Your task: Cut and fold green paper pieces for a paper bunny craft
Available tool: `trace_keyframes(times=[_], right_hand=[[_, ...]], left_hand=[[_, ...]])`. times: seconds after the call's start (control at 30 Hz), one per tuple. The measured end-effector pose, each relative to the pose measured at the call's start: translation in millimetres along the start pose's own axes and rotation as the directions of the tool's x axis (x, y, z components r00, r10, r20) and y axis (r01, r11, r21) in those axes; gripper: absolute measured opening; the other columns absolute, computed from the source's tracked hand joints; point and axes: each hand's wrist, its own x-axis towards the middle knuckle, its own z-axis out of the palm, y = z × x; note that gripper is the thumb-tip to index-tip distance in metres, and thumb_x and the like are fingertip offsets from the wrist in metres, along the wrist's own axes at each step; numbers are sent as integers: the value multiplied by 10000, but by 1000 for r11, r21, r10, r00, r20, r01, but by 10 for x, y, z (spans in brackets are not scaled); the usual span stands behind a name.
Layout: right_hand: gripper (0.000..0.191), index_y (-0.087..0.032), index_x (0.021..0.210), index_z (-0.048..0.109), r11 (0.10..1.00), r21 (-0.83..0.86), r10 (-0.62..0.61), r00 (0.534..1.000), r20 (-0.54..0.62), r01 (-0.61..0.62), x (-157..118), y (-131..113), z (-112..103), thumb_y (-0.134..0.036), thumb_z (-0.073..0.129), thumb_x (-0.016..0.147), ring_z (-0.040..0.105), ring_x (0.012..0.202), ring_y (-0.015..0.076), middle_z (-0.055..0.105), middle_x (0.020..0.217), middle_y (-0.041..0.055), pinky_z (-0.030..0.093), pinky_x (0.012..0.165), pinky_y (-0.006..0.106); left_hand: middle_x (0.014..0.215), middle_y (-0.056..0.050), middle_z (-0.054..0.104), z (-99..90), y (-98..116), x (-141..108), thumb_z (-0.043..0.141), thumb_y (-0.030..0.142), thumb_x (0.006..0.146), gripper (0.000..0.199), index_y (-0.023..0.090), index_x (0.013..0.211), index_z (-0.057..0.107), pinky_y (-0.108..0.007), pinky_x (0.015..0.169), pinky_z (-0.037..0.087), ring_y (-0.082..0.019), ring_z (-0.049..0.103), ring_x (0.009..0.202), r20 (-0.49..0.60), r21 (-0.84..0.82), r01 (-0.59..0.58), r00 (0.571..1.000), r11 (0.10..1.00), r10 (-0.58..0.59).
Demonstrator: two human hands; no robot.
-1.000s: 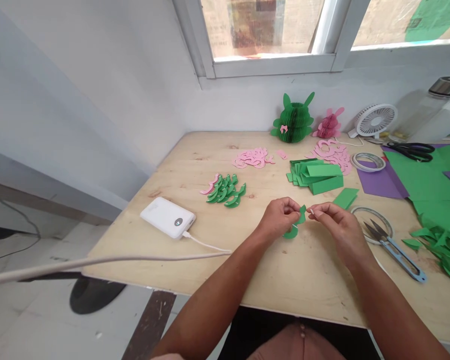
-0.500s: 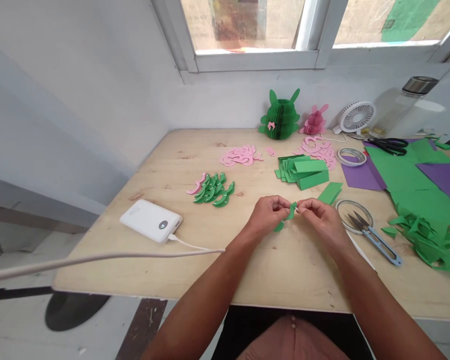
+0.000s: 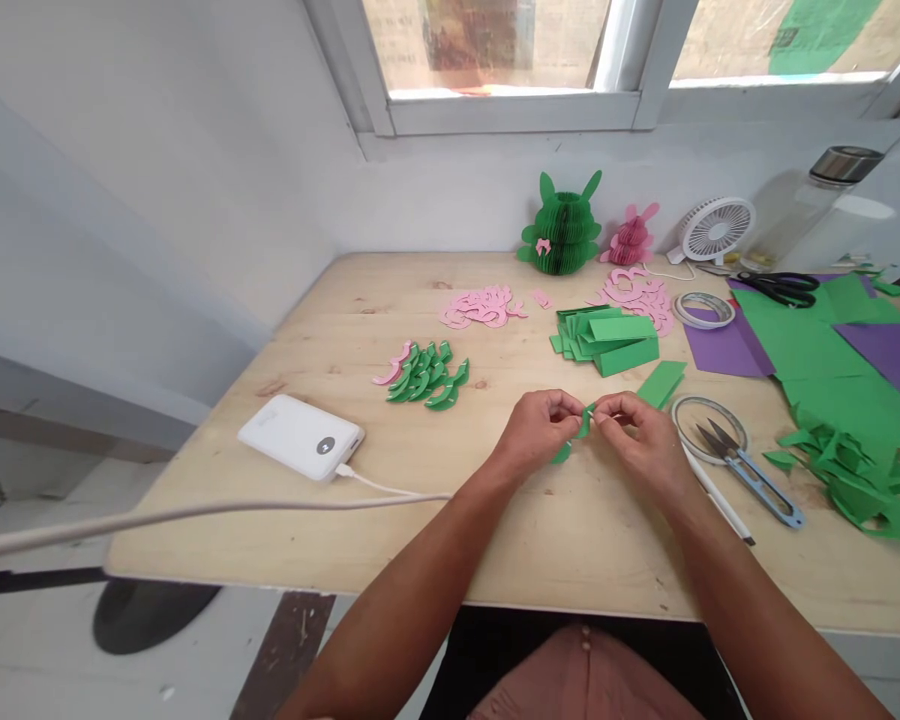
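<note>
Over the counter (image 3: 330, 540), one green paper cutout (image 3: 562, 454) is pinched in the closed fingers of the left hand (image 3: 536, 432); the right hand (image 3: 641, 435) bunches its fingers at the tip, gripping what I can't tell. A light, steady pinch should avoid creases. Around: two tape rolls (image 3: 701, 323), one fan (image 3: 717, 232), two paper rabbits (image 3: 562, 240).

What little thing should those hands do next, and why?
Probably press the small white bit onto the green paper piece: the left hand pinches that piece, the right hand holds the bit against its tip, and the green cutouts lying farther left carry similar white marks.
</note>
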Motion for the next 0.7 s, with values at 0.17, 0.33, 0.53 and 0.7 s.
trace_keyframes(times=[0.17, 0.33, 0.53, 0.7], right_hand=[[177, -195, 746, 603, 1000, -17, 5, 1000, -2, -5, -10, -11, 1, -348, 515, 759, 565, 723, 173, 639, 780, 35, 421, 673, 294], [184, -195, 749, 608, 1000, -18, 17, 1000, 9, -17, -11, -8, -2, -357, 523, 763, 571, 713, 175, 641, 754, 28, 421, 665, 291], [177, -194, 746, 607, 999, -19, 27, 999, 25, -26, -13, -4, -10, -350, 525, 768, 575, 702, 170, 636, 737, 20, 419, 648, 282], [172, -192, 745, 604, 1000, -26, 13, 999, 34, -12, -13, -1, -7, -340, 522, 773, 589, 718, 170, 645, 744, 21, 431, 671, 281]], left_hand=[[645, 7, 615, -1, 2, 4, 576, 102, 657, 94, 122, 711, 649, -175, 514, 374, -68, 507, 551, 8, 9, 0, 1000, 1000, 0], [648, 9, 616, -2, 19, -1, 580, 112, 662, 81, 126, 704, 648, -181, 529, 385, -70, 514, 553, 14, 4, -2, 1000, 1000, 2], [648, 13, 608, 1, 17, -10, 581, 120, 674, 74, 128, 713, 644, -179, 532, 377, -66, 501, 557, 13, 10, -10, 1000, 1000, 10], [638, 18, 597, -1, 7, -1, 586, 138, 683, 59, 129, 712, 637, -180, 531, 377, -67, 497, 555, 15, 14, -14, 1000, 1000, 14]])
